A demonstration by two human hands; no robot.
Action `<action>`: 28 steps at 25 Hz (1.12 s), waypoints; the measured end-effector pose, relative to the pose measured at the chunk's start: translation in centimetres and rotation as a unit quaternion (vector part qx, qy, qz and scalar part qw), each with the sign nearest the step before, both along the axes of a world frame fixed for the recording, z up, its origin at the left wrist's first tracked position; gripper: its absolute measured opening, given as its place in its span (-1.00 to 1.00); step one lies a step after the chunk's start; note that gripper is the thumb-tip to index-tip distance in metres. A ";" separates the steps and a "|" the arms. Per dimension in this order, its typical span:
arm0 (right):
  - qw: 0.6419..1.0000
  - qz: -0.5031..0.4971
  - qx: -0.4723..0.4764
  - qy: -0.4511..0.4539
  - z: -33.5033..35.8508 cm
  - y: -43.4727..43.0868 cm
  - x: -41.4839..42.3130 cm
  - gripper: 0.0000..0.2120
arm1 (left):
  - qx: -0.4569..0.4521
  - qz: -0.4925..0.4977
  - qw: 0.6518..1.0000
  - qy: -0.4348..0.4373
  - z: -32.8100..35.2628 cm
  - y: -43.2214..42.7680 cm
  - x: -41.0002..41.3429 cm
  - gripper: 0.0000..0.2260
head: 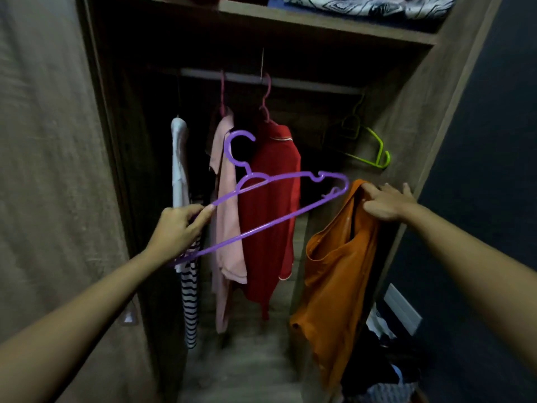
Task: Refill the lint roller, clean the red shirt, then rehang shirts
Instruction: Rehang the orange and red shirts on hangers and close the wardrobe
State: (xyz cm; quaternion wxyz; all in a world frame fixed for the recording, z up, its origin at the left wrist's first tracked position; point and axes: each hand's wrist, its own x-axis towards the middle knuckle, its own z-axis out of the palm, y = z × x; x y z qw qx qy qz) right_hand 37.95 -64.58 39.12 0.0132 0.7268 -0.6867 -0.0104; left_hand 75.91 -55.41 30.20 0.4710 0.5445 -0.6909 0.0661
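Observation:
My left hand (177,228) grips one end of a bare purple hanger (279,199), held tilted in front of the open wardrobe. My right hand (386,203) pinches the top of an orange shirt (340,271), which hangs limp beside the wardrobe's right wall. The red shirt (273,216) hangs on a pink hanger from the rail (305,84), behind the purple hanger. To its left, a pink shirt (226,199) hangs on another pink hanger. No lint roller is in view.
A white garment (178,158) and a striped one (190,303) hang at the left. An empty green hanger (374,149) hangs at the rail's right end. Folded fabrics (363,4) lie on the top shelf. Clothes are piled (389,370) on the floor at lower right.

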 end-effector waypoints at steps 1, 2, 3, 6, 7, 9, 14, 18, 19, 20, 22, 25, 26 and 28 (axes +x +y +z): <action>1.000 0.002 0.000 -0.020 0.3 0.6 0.2 -0.40 | 0.005 -0.007 1.000 -0.014 -0.4 0.7 0.7 -0.63; 1.000 0.010 0.002 -0.030 0.5 1.3 0.7 -0.38 | 0.002 -0.021 0.999 -0.028 -0.8 1.3 1.0 -0.61; 0.999 0.027 0.002 -0.025 0.6 2.1 1.4 -0.36 | 0.000 -0.036 0.999 -0.037 -1.0 1.9 1.1 -0.61; 0.997 0.070 -0.028 -0.001 0.1 3.6 4.0 -0.34 | -0.019 -0.072 0.996 -0.045 -0.9 2.5 0.0 -0.65; 0.997 0.069 -0.038 -0.012 0.2 3.9 4.5 -0.35 | -0.025 -0.072 0.996 -0.050 -0.8 2.6 -0.3 -0.60; 0.997 0.040 -0.041 -0.042 0.9 4.5 3.9 -0.33 | -0.052 -0.057 0.995 -0.062 -0.5 2.7 -0.2 -0.55; 0.997 0.029 -0.049 -0.053 1.9 5.6 2.8 -0.34 | -0.086 -0.086 0.991 -0.048 0.4 4.1 1.7 -0.51; 0.988 0.120 -0.071 0.060 0.9 7.7 8.7 -0.28 | -0.082 -0.113 0.987 -0.074 0.4 4.3 0.2 -0.44; 0.982 0.152 -0.077 0.080 0.5 8.3 10.0 -0.26 | -0.078 -0.119 0.987 -0.069 0.3 4.4 -0.5 -0.41; 0.974 0.183 -0.089 0.096 0.1 8.9 10.9 -0.25 | -0.078 -0.124 0.987 -0.060 0.0 4.4 -1.0 -0.41; 0.952 0.241 -0.153 0.105 -0.4 9.6 11.1 -0.26 | -0.075 -0.130 0.989 -0.015 -1.0 4.2 -1.2 -0.42; 0.878 0.341 -0.320 0.103 -1.5 9.8 9.9 -0.45 | -0.052 -0.089 0.994 0.037 -2.1 4.1 -0.7 -0.39; 0.856 0.361 -0.355 0.106 -1.9 9.8 9.8 -0.50 | -0.048 -0.042 0.998 0.031 -2.4 4.1 -0.9 -0.40; 0.835 0.371 -0.391 0.112 -2.3 9.9 10.0 -0.58 | -0.069 0.084 0.994 -0.003 -3.3 4.1 -2.1 -0.56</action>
